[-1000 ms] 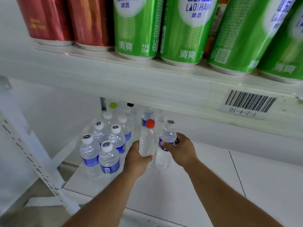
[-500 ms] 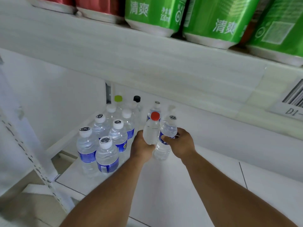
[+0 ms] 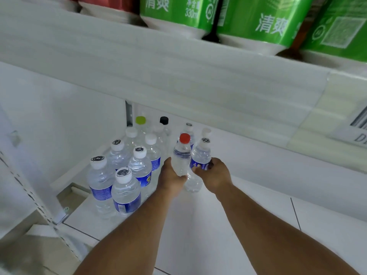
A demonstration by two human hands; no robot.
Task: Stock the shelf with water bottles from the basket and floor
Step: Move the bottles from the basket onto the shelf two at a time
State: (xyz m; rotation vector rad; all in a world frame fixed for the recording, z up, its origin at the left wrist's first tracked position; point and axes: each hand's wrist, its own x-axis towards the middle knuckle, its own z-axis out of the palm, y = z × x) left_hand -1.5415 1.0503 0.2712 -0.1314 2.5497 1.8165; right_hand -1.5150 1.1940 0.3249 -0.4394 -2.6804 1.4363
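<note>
Both hands have pushed deeper under the shelf: left hand (image 3: 170, 176) grasps the red-capped bottle (image 3: 182, 155), right hand (image 3: 215, 173) the blue-labelled bottle (image 3: 200, 157), nearly placed beside the stocked bottles (image 3: 123, 175).

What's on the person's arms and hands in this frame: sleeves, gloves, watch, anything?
Nothing worn that shows. Both forearms are bare from the bottom frame edge up to the wrists; no sleeve or cuff reaches into view. The left hand and right hand are bare: no gloves, and no watch, strap or band at either wrist. The fingers are mostly hidden, so rings cannot be ruled out.
</note>
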